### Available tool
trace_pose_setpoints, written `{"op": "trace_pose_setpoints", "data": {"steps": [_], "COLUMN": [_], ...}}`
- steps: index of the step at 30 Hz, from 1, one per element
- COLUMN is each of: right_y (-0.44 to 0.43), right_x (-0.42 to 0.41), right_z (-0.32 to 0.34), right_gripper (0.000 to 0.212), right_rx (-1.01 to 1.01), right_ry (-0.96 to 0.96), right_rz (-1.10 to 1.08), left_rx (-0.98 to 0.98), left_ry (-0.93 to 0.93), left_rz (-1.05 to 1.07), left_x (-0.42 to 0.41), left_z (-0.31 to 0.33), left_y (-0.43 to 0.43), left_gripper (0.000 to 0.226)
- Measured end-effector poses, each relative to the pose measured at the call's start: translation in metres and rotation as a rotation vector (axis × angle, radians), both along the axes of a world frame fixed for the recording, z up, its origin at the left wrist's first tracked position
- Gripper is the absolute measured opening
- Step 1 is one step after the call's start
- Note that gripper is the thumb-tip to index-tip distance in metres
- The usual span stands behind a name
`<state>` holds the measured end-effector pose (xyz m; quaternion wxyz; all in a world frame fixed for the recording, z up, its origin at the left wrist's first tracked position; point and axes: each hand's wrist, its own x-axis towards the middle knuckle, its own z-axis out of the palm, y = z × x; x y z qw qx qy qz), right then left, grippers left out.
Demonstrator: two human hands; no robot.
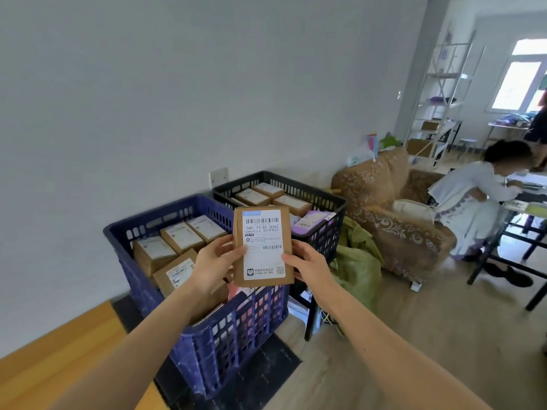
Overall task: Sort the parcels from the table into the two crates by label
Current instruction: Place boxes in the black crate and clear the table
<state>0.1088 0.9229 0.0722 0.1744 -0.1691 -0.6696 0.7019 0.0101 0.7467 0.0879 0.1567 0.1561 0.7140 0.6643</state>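
Observation:
I hold a flat brown cardboard parcel (262,216) upright in front of me, its white shipping label facing me. My left hand (214,263) grips its left edge and my right hand (307,266) grips its right edge. The parcel hangs above the near right corner of the blue crate (213,347), which holds several brown labelled boxes. Behind it to the right stands the black crate (325,202), with several brown boxes and a purple parcel (310,221) inside.
A wooden table edge (59,359) shows at the lower left. A green sack (358,261) lies right of the crates, beside a patterned brown sofa (393,220). A seated person (473,202) works at a dark table on the right. White shelving (438,93) stands at the back.

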Motion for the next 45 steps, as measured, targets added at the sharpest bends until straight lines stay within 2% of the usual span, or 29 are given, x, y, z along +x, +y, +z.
{"op": "trace_pose_setpoints", "data": {"steps": [12,20,26,29,38,45], "right_y": [0.090,0.192,0.261,0.289,0.340,0.334], "right_x": [-0.054,-0.106,-0.146,-0.166,-0.234,-0.285], "right_z": [-0.015,-0.013,0.002,0.015,0.005,-0.020], "right_gripper": [0.035,0.031,0.021,0.023,0.019,0.031], "right_rx": [-0.023,-0.009,0.004,0.017,0.036,0.069], "right_ry": [0.016,0.007,-0.008,0.015,-0.016,-0.094], "right_rz": [0.052,0.161,0.276,0.352,0.433,0.463], "left_rx": [0.024,0.074,0.124,0.118,-0.031,-0.137], "left_ry": [-0.057,-0.058,-0.104,-0.092,-0.130,-0.157], "left_rz": [0.079,0.190,0.256,0.285,0.307,0.398], "left_x": [-0.049,-0.069,-0.083,-0.100,-0.148,-0.195], "left_z": [-0.013,-0.007,0.007,0.020,0.021,-0.005], "left_y": [0.084,0.178,0.235,0.257,0.305,0.308], "left_gripper": [0.029,0.023,0.033,0.034,0.045,0.046]}}
